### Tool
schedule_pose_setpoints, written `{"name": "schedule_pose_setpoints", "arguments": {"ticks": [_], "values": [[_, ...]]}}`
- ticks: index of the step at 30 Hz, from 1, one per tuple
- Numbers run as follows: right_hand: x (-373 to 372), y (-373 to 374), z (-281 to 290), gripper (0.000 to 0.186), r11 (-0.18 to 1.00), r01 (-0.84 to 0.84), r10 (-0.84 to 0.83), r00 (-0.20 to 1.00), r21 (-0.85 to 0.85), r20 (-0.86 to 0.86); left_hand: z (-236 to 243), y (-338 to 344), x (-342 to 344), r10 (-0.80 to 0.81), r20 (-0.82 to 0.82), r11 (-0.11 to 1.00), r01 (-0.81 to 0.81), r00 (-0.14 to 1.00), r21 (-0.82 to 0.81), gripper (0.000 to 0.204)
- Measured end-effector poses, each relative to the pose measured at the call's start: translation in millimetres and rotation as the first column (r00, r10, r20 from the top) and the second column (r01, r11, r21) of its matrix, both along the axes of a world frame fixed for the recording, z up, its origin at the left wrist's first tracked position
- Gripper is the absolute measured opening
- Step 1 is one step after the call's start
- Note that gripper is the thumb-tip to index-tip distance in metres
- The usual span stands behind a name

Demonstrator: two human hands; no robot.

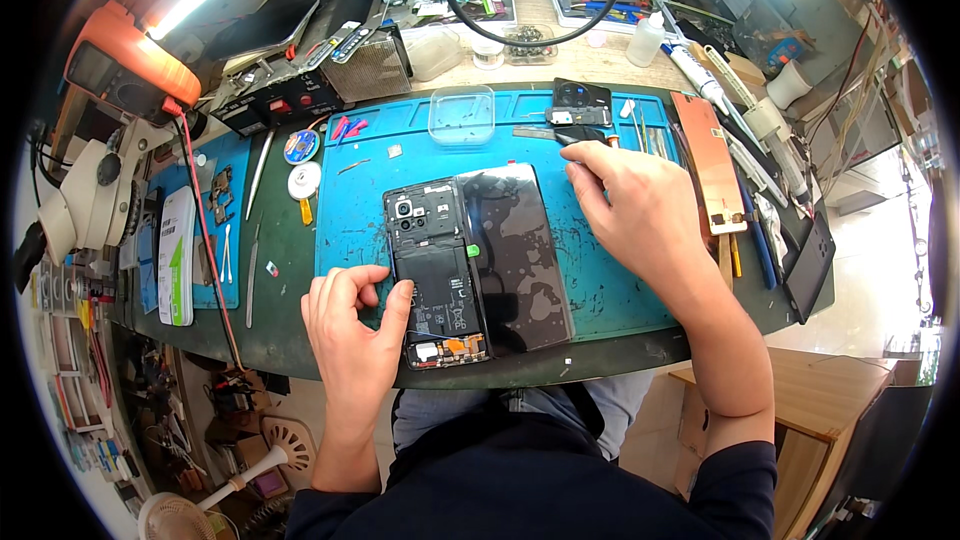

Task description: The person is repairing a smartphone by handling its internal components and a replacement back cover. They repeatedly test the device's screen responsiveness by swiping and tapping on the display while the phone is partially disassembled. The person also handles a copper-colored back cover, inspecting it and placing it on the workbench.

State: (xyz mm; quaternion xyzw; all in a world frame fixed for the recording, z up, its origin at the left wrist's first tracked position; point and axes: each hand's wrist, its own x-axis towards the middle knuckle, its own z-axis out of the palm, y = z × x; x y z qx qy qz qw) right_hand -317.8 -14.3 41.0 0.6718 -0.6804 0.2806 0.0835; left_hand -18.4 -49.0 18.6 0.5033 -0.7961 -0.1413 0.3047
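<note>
An opened phone (432, 275) lies near the front of the blue work mat (350, 230), its camera module, dark battery and lower board exposed. Against its right side rests a glossy dark panel (520, 265) with blotchy patches, and a small green tab (473, 251) shows at the seam. My left hand (350, 325) grips the phone's left edge between thumb and fingers. Farther back, my right hand (640, 205) has its thumb and forefinger bent together by a black pointed object (580, 136). The hand partly covers that object, so its kind stays unclear.
Behind the phone sit a clear plastic box (462, 116) and a dark phone part (582, 103). An orange multimeter (130, 65) and a black power supply (275, 100) stand at left. A copper-coloured plate (708, 165) and soldering tools (765, 140) lie at right. A black cable loop (450, 0) hangs overhead.
</note>
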Motion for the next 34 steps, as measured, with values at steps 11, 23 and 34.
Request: {"name": "schedule_pose_setpoints", "arguments": {"ticks": [11, 23, 34], "values": [[0, 0, 1, 0.009, 1.000, 0.007, -0.007, 1.000, 0.008, 0.005, -1, 0, 0, 0.003, 0.005, 1.000, -0.003, 1.000, 0.002, 0.024], [-1, 1, -1, 0.014, 0.998, 0.011, -0.012, 1.000, 0.063, 0.017, -4, 5, 3, 0.057, -0.175, 0.997, -0.048, 0.983, 0.054, 0.009], [-1, 2, 0, 0.014, 0.997, 0.023, -0.025, 0.999, 0.079, 0.021, -21, 8, 13, -0.008, -0.470, 1.000, -0.004, 0.883, -0.025, 0.025]]}}
